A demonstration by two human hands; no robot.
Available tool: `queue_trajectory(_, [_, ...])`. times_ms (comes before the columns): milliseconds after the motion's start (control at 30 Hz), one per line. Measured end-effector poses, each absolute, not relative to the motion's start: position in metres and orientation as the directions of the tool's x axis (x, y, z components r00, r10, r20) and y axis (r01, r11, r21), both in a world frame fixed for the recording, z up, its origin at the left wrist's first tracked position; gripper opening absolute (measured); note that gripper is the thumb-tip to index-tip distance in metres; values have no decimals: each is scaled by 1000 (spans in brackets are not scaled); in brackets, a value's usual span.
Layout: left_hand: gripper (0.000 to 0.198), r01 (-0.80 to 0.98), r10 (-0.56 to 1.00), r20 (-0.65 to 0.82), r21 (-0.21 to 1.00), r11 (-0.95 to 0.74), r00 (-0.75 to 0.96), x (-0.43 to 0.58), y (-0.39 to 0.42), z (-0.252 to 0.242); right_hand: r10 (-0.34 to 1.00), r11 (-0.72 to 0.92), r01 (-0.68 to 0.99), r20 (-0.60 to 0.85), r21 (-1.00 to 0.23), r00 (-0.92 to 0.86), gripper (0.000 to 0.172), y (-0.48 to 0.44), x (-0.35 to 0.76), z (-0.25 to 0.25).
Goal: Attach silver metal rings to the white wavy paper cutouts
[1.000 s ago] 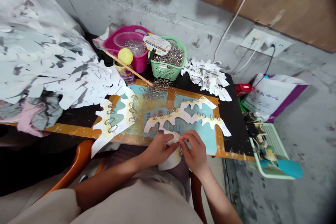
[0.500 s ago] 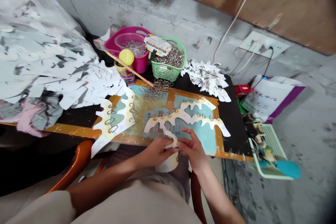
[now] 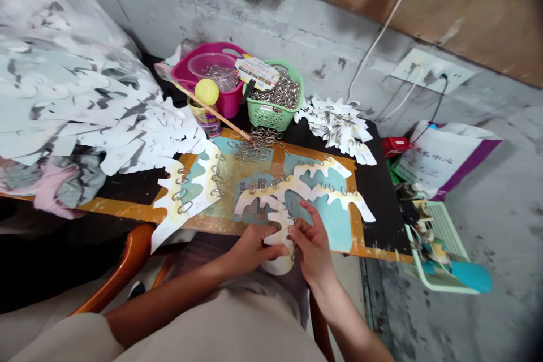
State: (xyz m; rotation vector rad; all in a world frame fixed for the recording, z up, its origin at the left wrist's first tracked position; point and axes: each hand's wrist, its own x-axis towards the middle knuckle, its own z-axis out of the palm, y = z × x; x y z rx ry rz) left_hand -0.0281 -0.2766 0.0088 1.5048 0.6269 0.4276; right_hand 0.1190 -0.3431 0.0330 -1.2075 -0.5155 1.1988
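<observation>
A curved white paper cutout (image 3: 280,236) with a scalloped edge stands up between my hands at the board's near edge, its lower end curling down past the edge. My left hand (image 3: 252,250) grips it from the left. My right hand (image 3: 311,243) pinches its right side, with the index finger raised; a small metal ring may be there, but the fingers hide it. Further white cutouts (image 3: 297,184) lie on the painted board (image 3: 271,153), with metal rings (image 3: 182,184) along their edges. A loose pile of rings (image 3: 258,146) sits at the board's far edge.
Beyond the board stand a green basket of rings (image 3: 274,112), a pink basket (image 3: 220,99) and a yellow-topped can (image 3: 206,92). Heaped paper cutouts (image 3: 85,96) rise on the left, and scraps (image 3: 337,124) lie right. A pale green basket (image 3: 436,243) sits on the floor right.
The paper cutout now stands higher between my hands. My right hand's fingers have closed onto it from their more spread position, and the whole view has shifted slightly.
</observation>
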Motion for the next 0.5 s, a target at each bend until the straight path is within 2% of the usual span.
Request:
queue_trajectory(133, [38, -33, 684, -28, 997, 75, 729, -28, -275, 13, 901, -57, -313, -184, -948, 393, 58, -342, 116, 35])
queue_trajectory(267, [42, 54, 711, -101, 995, 88, 696, -21, -276, 14, 906, -40, -275, -151, -961, 397, 53, -341, 113, 38])
queue_trajectory(367, [46, 57, 683, -136, 989, 137, 718, -18, -277, 11, 907, -67, -323, -193, -944, 375, 52, -338, 112, 39])
queue_trajectory(500, [49, 17, 672, -91, 993, 116, 735, -19, -276, 1, 906, -178, -432, -318, -884, 279, 56, -332, 119, 38])
